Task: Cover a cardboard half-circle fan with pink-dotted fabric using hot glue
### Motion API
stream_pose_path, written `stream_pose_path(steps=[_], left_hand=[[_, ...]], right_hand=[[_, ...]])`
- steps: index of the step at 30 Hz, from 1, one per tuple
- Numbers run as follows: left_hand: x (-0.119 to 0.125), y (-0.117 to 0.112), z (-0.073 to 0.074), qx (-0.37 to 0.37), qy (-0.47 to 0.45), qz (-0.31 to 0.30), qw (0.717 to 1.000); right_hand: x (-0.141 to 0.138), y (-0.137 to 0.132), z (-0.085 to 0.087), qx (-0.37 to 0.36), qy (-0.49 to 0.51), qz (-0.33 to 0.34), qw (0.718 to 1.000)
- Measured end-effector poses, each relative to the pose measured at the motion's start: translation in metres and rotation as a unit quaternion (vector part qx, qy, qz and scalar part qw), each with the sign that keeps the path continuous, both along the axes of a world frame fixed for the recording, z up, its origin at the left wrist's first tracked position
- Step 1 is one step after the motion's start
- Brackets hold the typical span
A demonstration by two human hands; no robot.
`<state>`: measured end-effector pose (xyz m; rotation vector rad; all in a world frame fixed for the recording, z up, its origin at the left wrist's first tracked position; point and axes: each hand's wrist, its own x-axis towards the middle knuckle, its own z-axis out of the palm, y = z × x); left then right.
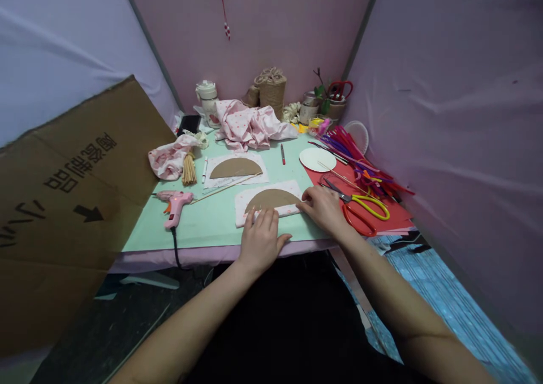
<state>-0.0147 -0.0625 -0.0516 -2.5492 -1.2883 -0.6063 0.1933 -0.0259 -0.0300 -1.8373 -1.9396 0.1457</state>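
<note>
A brown cardboard half-circle lies on a piece of white, pink-dotted fabric near the table's front edge. The fabric's near edge is folded up over the straight side of the cardboard. My left hand rests on that fold with its fingers stretched out flat. At the fabric's right end, the bent fingers of my right hand pinch the edge. Just behind lies another cardboard half-circle on its own piece of fabric, with a thin stick across the front.
A pink glue gun with a cord lies left. Yellow-handled scissors and red-handled scissors rest on red sheets beside my right hand. Pipe cleaners, a white disc and crumpled fabric lie farther back. A cardboard panel stands left.
</note>
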Motion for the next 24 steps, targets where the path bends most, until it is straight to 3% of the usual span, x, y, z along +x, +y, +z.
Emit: stream_pose_path(steps=[5, 9, 14, 24], left_hand=[[0.000, 0.000, -0.001, 0.009, 0.004, 0.000, 1.000], [0.000, 0.000, 0.000, 0.011, 0.007, 0.001, 1.000], [0.000, 0.000, 0.000, -0.004, 0.005, 0.000, 1.000], [-0.001, 0.000, -0.001, 0.002, 0.002, -0.005, 1.000]], right_hand=[[-0.005, -0.015, -0.002, 0.108, -0.024, 0.015, 0.994], [-0.009, -0.038, -0.014, 0.161, -0.008, 0.041, 0.986], [-0.020, -0.056, -0.033, 0.179, -0.013, 0.098, 0.979], [-0.025, -0.060, -0.038, 0.171, -0.038, 0.060, 0.983]])
